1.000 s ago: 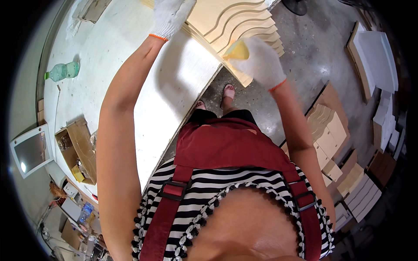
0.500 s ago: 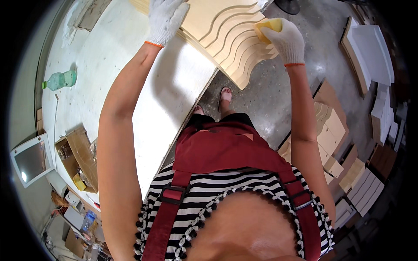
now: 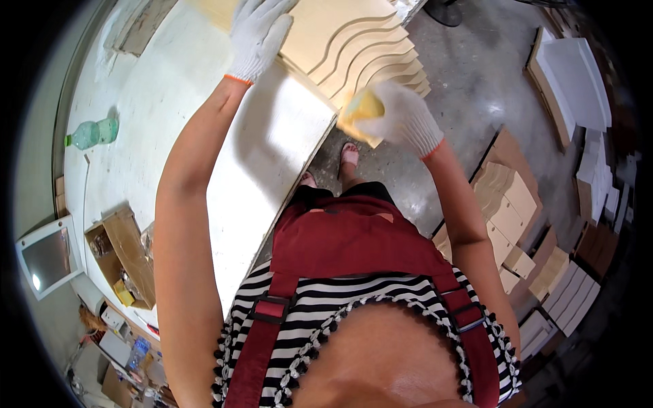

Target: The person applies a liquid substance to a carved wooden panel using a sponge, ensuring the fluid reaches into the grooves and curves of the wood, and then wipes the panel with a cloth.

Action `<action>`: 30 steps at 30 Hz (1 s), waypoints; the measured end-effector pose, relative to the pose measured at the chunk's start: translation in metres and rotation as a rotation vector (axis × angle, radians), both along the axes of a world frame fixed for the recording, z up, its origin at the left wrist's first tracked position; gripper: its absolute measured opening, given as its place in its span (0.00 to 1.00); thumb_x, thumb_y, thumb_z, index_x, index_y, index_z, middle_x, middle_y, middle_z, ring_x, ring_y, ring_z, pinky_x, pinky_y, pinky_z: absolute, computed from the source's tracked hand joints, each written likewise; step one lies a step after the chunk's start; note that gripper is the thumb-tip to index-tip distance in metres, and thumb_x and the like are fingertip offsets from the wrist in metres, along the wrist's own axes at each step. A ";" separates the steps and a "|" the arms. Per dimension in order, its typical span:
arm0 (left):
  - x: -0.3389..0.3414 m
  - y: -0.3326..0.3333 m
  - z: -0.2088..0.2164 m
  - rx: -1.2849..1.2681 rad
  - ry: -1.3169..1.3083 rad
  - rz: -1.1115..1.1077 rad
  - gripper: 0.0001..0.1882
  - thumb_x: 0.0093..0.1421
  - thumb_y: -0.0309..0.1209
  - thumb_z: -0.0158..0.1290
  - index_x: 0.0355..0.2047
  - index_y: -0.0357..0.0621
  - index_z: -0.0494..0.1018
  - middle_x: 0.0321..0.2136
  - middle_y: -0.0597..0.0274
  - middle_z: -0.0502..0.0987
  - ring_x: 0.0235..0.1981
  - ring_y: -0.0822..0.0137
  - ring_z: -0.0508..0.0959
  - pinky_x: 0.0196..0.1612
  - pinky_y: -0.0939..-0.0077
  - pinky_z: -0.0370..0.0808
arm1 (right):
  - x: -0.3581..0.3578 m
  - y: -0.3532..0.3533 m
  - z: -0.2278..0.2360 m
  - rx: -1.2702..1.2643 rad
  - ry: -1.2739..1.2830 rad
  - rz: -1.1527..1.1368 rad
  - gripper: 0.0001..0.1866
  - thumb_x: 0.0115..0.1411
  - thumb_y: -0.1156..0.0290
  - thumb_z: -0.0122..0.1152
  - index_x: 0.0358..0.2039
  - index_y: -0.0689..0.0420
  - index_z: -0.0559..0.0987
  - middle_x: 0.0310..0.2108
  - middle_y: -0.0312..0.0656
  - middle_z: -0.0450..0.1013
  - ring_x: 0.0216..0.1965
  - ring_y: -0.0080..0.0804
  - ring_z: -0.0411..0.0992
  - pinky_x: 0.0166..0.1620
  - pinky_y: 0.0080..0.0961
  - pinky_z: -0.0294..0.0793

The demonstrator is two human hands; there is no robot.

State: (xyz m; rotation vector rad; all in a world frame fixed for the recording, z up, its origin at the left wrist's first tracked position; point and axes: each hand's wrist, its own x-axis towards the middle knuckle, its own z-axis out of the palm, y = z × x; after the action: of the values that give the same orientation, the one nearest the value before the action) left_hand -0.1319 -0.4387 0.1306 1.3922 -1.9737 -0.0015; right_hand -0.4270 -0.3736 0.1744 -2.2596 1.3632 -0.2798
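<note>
Several thin pale wooden boards with wavy ends (image 3: 333, 58) lie in a fanned stack, their wavy ends reaching past the worktable's edge. My left hand (image 3: 260, 37), in a white knitted glove, rests along the left side of the stack with its fingers stretched out. A yellow sponge-like pad (image 3: 365, 107) is gripped in my gloved right hand (image 3: 401, 117) at the near corner of the wavy ends. Motion blurs that hand, and its fingers partly cover the pad. Whether the pad touches the wood there I cannot tell.
On the white worktable (image 3: 238, 177) lie a green plastic bottle (image 3: 92, 133) and an open cardboard box (image 3: 122, 255). More wavy wooden boards (image 3: 503, 204) rest on cardboard at the right, above the grey floor. White panels (image 3: 571, 81) stand farther right.
My right hand has moved left and nearer to me with the yellow pad, from the far part of the wavy ends to the near corner. My left hand has barely shifted.
</note>
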 end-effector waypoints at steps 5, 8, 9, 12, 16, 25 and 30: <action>0.004 -0.009 -0.004 -0.195 -0.011 -0.092 0.18 0.68 0.35 0.47 0.54 0.45 0.78 0.57 0.58 0.76 0.58 0.47 0.70 0.63 0.56 0.60 | -0.054 -0.047 0.005 -0.001 -0.331 -0.270 0.22 0.49 0.53 0.69 0.36 0.58 0.82 0.33 0.50 0.79 0.35 0.46 0.78 0.39 0.35 0.77; 0.001 -0.004 0.000 -0.160 -0.045 -0.060 0.19 0.68 0.36 0.47 0.54 0.46 0.78 0.58 0.59 0.76 0.59 0.47 0.69 0.64 0.56 0.60 | -0.054 -0.079 0.004 -0.205 -0.270 -0.361 0.22 0.50 0.52 0.68 0.36 0.58 0.83 0.32 0.49 0.80 0.35 0.45 0.79 0.39 0.34 0.77; 0.002 -0.004 0.001 -0.162 -0.045 -0.057 0.19 0.68 0.36 0.47 0.54 0.46 0.78 0.58 0.59 0.76 0.59 0.47 0.69 0.64 0.56 0.60 | -0.051 -0.086 0.005 -0.183 -0.278 -0.368 0.22 0.50 0.52 0.68 0.36 0.58 0.84 0.31 0.49 0.80 0.35 0.44 0.80 0.39 0.35 0.77; 0.000 -0.001 0.003 -0.168 -0.058 -0.048 0.19 0.68 0.37 0.47 0.55 0.47 0.78 0.58 0.59 0.76 0.60 0.48 0.69 0.64 0.56 0.59 | -0.043 -0.101 -0.010 -0.255 -0.162 -0.356 0.23 0.50 0.51 0.67 0.36 0.57 0.84 0.30 0.49 0.81 0.34 0.46 0.80 0.39 0.35 0.78; 0.001 -0.001 0.004 -0.158 -0.075 -0.036 0.19 0.68 0.37 0.47 0.55 0.47 0.77 0.58 0.58 0.75 0.60 0.48 0.69 0.64 0.55 0.59 | -0.030 -0.096 -0.004 -0.131 -0.147 -0.368 0.24 0.50 0.49 0.67 0.36 0.57 0.85 0.31 0.50 0.81 0.34 0.47 0.80 0.39 0.36 0.78; -0.001 0.009 0.008 0.024 0.022 -0.007 0.19 0.69 0.35 0.47 0.56 0.43 0.76 0.59 0.51 0.73 0.64 0.44 0.65 0.70 0.50 0.53 | 0.017 -0.069 -0.008 -0.189 -0.085 -0.230 0.24 0.52 0.52 0.68 0.39 0.60 0.83 0.32 0.49 0.81 0.34 0.41 0.81 0.38 0.32 0.78; 0.000 0.011 0.011 0.023 0.037 -0.020 0.19 0.68 0.35 0.47 0.55 0.43 0.76 0.59 0.51 0.74 0.64 0.43 0.65 0.69 0.49 0.54 | 0.028 -0.056 0.003 0.025 -0.001 -0.062 0.24 0.50 0.50 0.67 0.36 0.59 0.83 0.34 0.52 0.80 0.37 0.47 0.79 0.41 0.38 0.78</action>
State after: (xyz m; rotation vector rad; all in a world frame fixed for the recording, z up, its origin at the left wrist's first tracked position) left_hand -0.1320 -0.4275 0.1418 1.3770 -1.9628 -0.0585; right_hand -0.3993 -0.4295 0.1771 -2.1997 1.4307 -0.2833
